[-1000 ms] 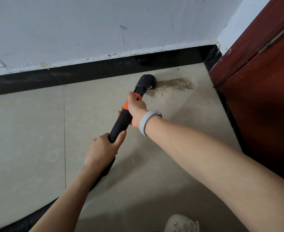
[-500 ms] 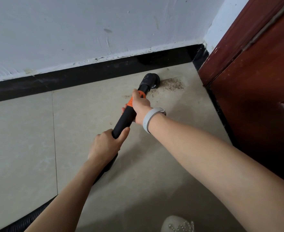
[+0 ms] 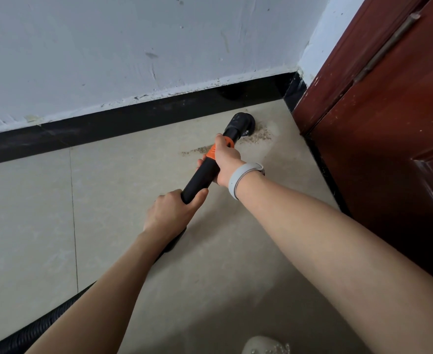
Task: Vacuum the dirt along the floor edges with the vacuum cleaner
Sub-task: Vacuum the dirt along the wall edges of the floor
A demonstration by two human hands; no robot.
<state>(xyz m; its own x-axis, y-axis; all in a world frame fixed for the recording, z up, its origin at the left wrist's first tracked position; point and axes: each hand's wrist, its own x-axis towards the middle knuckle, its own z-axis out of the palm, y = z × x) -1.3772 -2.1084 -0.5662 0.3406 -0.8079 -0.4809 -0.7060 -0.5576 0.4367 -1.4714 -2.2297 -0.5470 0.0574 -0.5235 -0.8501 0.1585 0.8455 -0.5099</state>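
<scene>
floor (image 3: 123, 200): pale beige tiles, smooth, thin grout lines, slight sheen.
wall (image 3: 133, 47): white paint, scuffed, chipped along the bottom edge.
door (image 3: 389, 123): dark red wood, glossy, panelled, on the right, meets the wall at the corner.
skirting (image 3: 108, 126): black strip, glossy, runs along the foot of the wall to the corner.
hose (image 3: 31, 330): black, ribbed, flexible, trails off lower left.
vacuum pipe (image 3: 200, 178): black rigid tube, orange collar near the front, angled towards the corner.
left hand (image 3: 170, 213): grip wrapped round rear end of the pipe.
right hand (image 3: 226, 158): grip closed round the pipe at the orange collar; pale grey wristband on the wrist.
nozzle (image 3: 241, 123): round black head, on the floor near the skirting, at the edge of the dirt.
dirt (image 3: 260, 135): brown, grainy, loose patch just right of the nozzle, near the corner; thin streak left of the collar.
shoe (image 3: 263, 346): pale, beaded toe, bottom edge.
step tip: likely keep nozzle flat on the tile, sweep slowly right over the patch, then back for the streak; steer with the front hand.
</scene>
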